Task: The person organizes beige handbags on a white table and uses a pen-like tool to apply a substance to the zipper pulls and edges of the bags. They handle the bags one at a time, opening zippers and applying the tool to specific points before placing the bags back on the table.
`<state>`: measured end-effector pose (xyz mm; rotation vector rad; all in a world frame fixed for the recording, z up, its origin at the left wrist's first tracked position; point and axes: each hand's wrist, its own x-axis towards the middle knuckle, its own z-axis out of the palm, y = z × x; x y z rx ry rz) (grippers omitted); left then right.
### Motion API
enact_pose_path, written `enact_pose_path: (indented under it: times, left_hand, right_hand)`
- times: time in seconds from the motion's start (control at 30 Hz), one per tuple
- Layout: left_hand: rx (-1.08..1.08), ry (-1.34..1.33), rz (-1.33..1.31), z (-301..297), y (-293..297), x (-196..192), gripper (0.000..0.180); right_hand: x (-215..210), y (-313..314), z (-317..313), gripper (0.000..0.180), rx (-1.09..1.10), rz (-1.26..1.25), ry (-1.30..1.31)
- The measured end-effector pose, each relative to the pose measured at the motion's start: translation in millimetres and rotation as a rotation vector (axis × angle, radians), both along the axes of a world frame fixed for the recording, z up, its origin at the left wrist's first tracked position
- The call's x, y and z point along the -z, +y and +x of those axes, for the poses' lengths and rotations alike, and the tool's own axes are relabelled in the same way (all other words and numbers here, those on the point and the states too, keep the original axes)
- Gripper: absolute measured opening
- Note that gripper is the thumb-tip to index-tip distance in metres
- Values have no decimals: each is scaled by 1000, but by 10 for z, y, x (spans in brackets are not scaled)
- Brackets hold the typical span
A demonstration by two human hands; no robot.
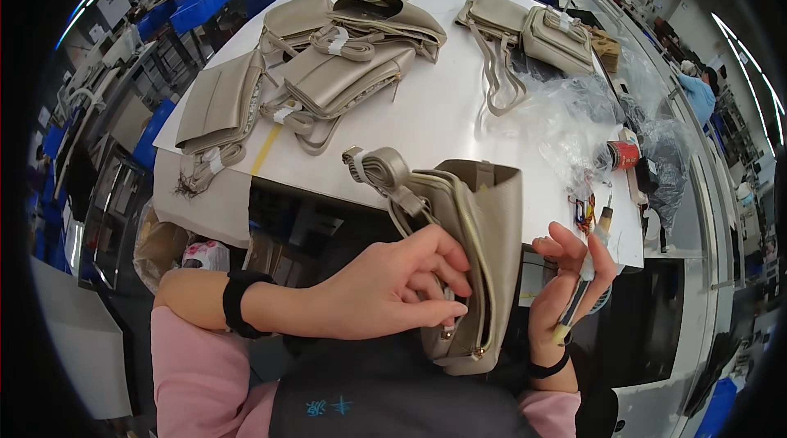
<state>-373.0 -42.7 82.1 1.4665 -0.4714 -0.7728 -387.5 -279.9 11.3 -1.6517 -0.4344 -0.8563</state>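
Observation:
A beige handbag (500, 233) stands upright in front of me at the table's near edge, its top gaping and its front zip (475, 274) partly undone. My left hand (418, 286) has its fingers curled at the zipped front of this bag, thumb by the lower zip end; a small metal zip pull (447, 331) shows just below. A rolled strap (385, 172) hangs at the bag's upper left. To the right of the bag, my right hand (570, 282) holds a slim pen-like tool (586, 266) with a pointed metal tip and tape-wrapped handle, tip upward.
Several similar beige bags (352, 77) with bundled straps lie on the white table (410, 131) at the far left. Two more bags (561, 40) sit far right, beside clear plastic wrap (566, 127). A red spool (623, 154) stands near the right edge.

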Motion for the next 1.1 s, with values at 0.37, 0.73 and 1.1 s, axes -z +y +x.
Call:
enact_pose_path:
  times: [0.37, 0.73, 1.1]
  left_hand:
    - [3, -622, 264, 449, -57, 513, 39]
    - [-178, -1130, 506, 512, 465, 636, 43]
    - [-176, -693, 525, 707, 937, 951, 68]
  right_hand:
    - [280, -51, 87, 61, 156, -453, 42]
    - [334, -27, 142, 50, 112, -533, 225]
    - [376, 67, 178, 46, 140, -500, 351]
